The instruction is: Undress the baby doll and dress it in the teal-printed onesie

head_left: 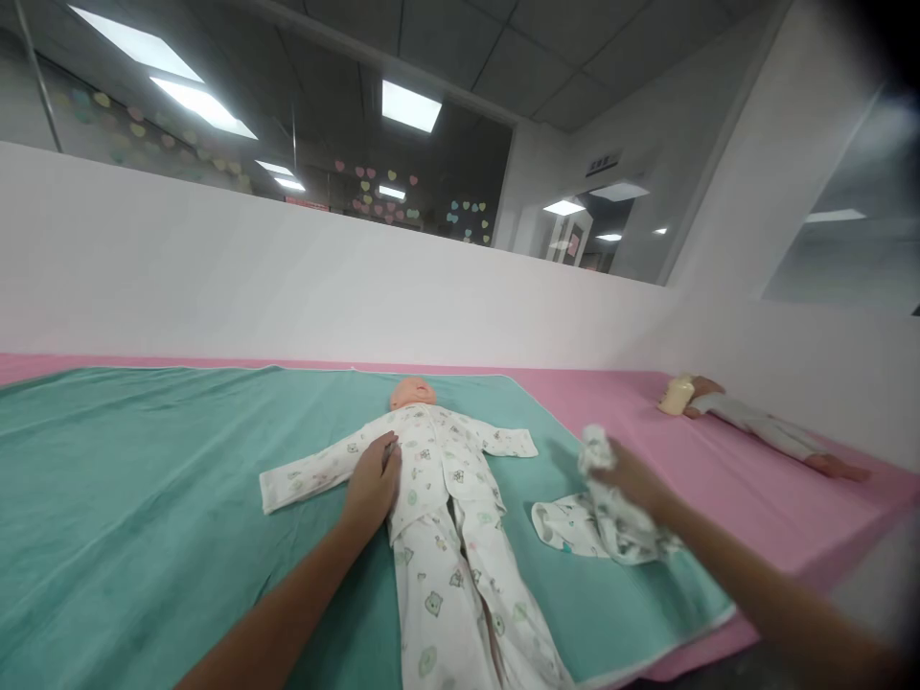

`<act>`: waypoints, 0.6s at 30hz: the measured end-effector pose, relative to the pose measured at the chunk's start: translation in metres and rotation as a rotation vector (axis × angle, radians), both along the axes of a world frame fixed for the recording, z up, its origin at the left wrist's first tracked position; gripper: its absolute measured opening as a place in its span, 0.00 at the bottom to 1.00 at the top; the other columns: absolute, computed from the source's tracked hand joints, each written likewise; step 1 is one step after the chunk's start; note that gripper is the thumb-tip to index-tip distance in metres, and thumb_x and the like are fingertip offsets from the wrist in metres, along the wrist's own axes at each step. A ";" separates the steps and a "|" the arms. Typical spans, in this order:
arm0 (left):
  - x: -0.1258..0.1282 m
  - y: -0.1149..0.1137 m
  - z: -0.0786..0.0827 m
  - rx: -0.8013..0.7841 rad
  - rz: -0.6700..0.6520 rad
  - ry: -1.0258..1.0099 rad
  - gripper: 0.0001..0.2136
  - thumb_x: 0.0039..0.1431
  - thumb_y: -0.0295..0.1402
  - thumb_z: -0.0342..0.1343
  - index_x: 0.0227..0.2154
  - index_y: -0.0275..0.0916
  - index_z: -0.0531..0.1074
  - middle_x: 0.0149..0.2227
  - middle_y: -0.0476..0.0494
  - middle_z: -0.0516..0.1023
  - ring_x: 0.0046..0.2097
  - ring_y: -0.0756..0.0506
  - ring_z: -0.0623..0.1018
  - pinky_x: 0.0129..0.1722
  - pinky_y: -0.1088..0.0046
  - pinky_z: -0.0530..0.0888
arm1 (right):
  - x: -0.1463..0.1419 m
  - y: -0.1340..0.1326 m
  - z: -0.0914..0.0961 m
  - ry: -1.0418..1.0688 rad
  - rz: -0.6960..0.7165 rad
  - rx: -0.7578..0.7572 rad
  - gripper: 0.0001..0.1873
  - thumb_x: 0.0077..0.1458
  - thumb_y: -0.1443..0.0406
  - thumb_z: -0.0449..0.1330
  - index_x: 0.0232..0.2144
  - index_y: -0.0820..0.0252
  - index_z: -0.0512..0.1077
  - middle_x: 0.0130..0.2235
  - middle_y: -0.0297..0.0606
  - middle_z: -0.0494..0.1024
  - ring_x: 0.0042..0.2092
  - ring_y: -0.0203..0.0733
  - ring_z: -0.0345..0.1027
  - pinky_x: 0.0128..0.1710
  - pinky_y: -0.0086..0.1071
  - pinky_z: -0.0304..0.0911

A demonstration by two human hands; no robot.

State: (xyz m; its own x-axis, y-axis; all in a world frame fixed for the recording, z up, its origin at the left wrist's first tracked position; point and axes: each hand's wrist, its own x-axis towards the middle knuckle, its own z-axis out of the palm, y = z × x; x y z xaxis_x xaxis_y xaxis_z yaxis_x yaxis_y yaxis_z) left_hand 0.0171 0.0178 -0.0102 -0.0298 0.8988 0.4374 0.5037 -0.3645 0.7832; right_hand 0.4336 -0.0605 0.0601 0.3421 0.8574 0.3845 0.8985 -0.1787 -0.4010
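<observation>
A baby doll (413,393) lies on its back on a teal sheet (144,479), dressed in white printed pyjamas (446,517). My left hand (372,484) rests flat on the doll's chest and sleeve side, fingers stretched out. My right hand (629,479) is closed on a bunched white printed garment (600,517), lifting one end while the rest trails on the sheet to the doll's right.
The teal sheet lies over a pink surface (610,402) backed by a white partition wall (287,268). A second doll (762,426) in grey clothing lies at the far right by a pale bottle-like object (677,395).
</observation>
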 end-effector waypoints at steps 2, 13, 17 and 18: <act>-0.001 -0.002 -0.001 0.010 -0.013 0.016 0.19 0.61 0.41 0.41 0.51 0.39 0.64 0.54 0.40 0.68 0.55 0.41 0.68 0.55 0.61 0.64 | -0.004 0.003 -0.038 -0.017 -0.046 -0.049 0.35 0.50 0.54 0.52 0.57 0.65 0.58 0.55 0.55 0.65 0.51 0.59 0.64 0.43 0.47 0.62; -0.006 -0.005 0.004 0.041 -0.019 0.065 0.17 0.61 0.38 0.42 0.48 0.37 0.66 0.51 0.39 0.71 0.52 0.41 0.70 0.53 0.61 0.65 | 0.004 0.007 -0.061 -0.433 0.052 -0.360 0.39 0.56 0.54 0.44 0.63 0.68 0.40 0.62 0.53 0.50 0.59 0.57 0.50 0.51 0.44 0.54; -0.009 -0.003 0.001 0.061 -0.015 0.051 0.15 0.60 0.36 0.43 0.46 0.37 0.67 0.49 0.40 0.72 0.51 0.42 0.71 0.52 0.62 0.67 | -0.003 0.017 -0.056 -0.416 0.025 -0.506 0.43 0.55 0.51 0.46 0.64 0.68 0.36 0.63 0.56 0.47 0.60 0.60 0.50 0.52 0.47 0.53; -0.009 -0.002 0.001 0.074 -0.012 0.053 0.15 0.60 0.36 0.43 0.45 0.38 0.67 0.48 0.40 0.72 0.50 0.43 0.71 0.52 0.62 0.67 | -0.004 0.020 -0.056 -0.408 0.023 -0.534 0.44 0.55 0.50 0.45 0.64 0.68 0.35 0.63 0.57 0.46 0.60 0.61 0.50 0.52 0.48 0.53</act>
State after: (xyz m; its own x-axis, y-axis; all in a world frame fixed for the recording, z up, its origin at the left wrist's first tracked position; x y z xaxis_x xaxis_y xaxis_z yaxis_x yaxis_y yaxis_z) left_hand 0.0080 0.0154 -0.0095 0.0058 0.8643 0.5029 0.5393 -0.4262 0.7263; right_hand 0.4299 -0.0410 0.0043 0.2387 0.9711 0.0006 0.9652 -0.2374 0.1096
